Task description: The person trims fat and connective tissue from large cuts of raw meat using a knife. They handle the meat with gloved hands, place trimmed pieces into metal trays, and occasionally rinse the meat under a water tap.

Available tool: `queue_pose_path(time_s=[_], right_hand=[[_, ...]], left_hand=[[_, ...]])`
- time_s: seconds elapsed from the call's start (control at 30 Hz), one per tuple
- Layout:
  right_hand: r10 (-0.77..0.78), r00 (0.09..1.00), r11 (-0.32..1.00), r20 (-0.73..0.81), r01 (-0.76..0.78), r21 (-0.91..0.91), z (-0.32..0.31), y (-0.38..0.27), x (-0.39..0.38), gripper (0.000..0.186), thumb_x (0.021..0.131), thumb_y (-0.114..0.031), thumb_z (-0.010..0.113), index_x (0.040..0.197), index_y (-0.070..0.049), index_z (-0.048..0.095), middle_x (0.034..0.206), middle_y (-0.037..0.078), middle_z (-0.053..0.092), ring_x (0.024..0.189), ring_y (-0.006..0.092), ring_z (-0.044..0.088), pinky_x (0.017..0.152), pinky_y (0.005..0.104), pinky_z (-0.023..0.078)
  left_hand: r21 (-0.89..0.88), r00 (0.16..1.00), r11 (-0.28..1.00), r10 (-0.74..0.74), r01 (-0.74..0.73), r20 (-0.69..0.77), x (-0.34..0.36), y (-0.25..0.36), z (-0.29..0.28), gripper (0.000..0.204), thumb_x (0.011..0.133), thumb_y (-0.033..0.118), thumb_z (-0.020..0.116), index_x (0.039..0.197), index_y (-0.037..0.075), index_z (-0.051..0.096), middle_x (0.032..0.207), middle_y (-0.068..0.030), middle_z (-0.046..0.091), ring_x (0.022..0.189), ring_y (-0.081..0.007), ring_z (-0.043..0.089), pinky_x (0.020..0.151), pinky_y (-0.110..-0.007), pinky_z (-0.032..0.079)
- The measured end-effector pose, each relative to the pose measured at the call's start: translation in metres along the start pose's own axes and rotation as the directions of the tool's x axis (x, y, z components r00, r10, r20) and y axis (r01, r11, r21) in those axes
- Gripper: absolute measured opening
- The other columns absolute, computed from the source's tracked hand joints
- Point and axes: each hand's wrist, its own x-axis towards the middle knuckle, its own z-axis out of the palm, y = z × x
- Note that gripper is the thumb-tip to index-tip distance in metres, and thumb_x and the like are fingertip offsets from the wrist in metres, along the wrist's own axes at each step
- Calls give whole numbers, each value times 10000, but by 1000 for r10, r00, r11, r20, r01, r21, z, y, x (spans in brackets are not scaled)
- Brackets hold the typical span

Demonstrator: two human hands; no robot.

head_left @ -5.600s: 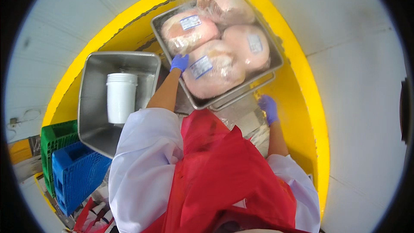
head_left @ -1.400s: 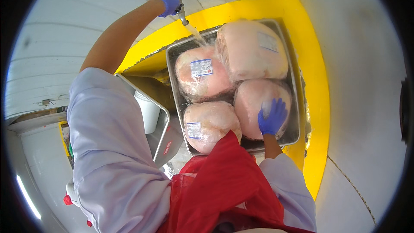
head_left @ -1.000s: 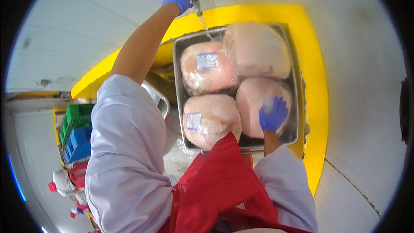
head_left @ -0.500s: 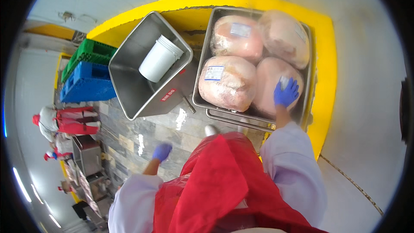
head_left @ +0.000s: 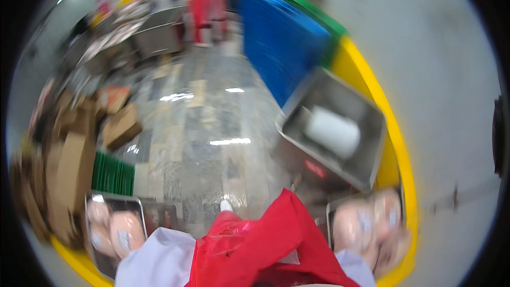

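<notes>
Neither of my hands shows; only the white left sleeve (head_left: pixel 156 258) and the white right sleeve (head_left: pixel 355 267) appear at the lower edge, beside my red apron (head_left: pixel 260 244). Nearest the right sleeve is a metal bin holding several large pink wrapped meat pieces (head_left: pixel 353 226) with pale labels. By the left sleeve stands another metal bin (head_left: pixel 141 202) with similar wrapped meat pieces (head_left: pixel 126 233). Farther off on the right, a tilted-looking steel bin (head_left: pixel 366 178) has a white bucket (head_left: pixel 333 132) lying inside. Motion blurs much of the picture.
Blue pallets (head_left: pixel 281 37) and a green pallet (head_left: pixel 334 56) stand on edge along the yellow curb (head_left: pixel 366 74). Cardboard boxes (head_left: pixel 71 175) and a green crate (head_left: pixel 112 174) are at the left. A person in red (head_left: pixel 208 13) stands far back near metal bins. The tiled floor (head_left: pixel 196 143) looks wet.
My view has swung left, away from the meat bin. My right hand has come off the meat piece, and both hands have left the picture. The left meat bin and boxes have appeared.
</notes>
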Motion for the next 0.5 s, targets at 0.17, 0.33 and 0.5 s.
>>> queue_pose_path(time_s=[0.17, 0.33, 0.5], right_hand=[[-168, 917, 959, 361, 237, -156, 75, -196, 31, 618, 915, -435, 574, 1369, -35, 451, 1376, 260, 466, 1289, 393, 435, 1084, 471, 333], [-121, 862, 961, 492, 226, -158, 115, -310, 17, 563, 925, -417, 564, 1314, -14, 504, 1324, 258, 514, 1246, 390, 479, 1052, 477, 365], [-20, 846, 935, 533, 204, -289, 156, -379, 41, 519, 935, -399, 554, 1259, 7, 558, 1273, 255, 562, 1203, 387, 523, 1021, 483, 398]], left_hand=[[-60, 989, 988, -146, 146, 8, -25, -119, 11, 527, 973, 477, 381, 992, 66, 710, 947, -148, 707, 820, -289, 654, 835, -458, 493], [119, 992, 991, 66, -53, -107, 13, -195, -30, 590, 971, 528, 375, 974, 43, 710, 912, -142, 712, 785, -277, 655, 828, -449, 492], [-643, 891, 751, -180, -149, -417, 117, -88, -246, 381, 925, 378, 602, 970, 12, 700, 880, -116, 714, 762, -202, 645, 736, -364, 517]])
